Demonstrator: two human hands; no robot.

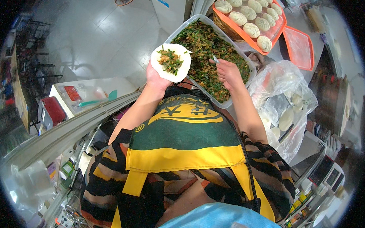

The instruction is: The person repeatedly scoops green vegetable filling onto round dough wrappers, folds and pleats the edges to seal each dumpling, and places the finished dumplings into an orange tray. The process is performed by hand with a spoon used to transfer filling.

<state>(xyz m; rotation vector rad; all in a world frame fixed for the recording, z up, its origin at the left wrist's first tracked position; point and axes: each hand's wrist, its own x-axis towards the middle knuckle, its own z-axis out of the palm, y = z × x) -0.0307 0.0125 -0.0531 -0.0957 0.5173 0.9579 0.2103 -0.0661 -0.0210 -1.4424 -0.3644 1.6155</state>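
Note:
A round white dough wrapper (pixel 184 72) rests on my left hand (pixel 157 77), the palm under it. A small heap of chopped green-and-brown filling (pixel 171 61) sits in the wrapper's middle. My right hand (pixel 229 74) is closed around a small metal utensil (pixel 215 59), whose full shape is hidden. That hand is above the right part of a translucent plastic tub (pixel 252 67), which holds a broad layer of the same filling (pixel 206 47). The tub stands just in front of my apron (pixel 181 135), and the wrapper overlaps its left edge in view.
Beyond the tub, an orange tray (pixel 276 37) carries several pleated buns (pixel 248 13). A smaller orange tray (pixel 298 47) lies right of it. At right sits a clear plastic bag (pixel 303 85) with round pale wrappers (pixel 286 120). A teal spatula (pixel 112 95) lies on a white surface at left.

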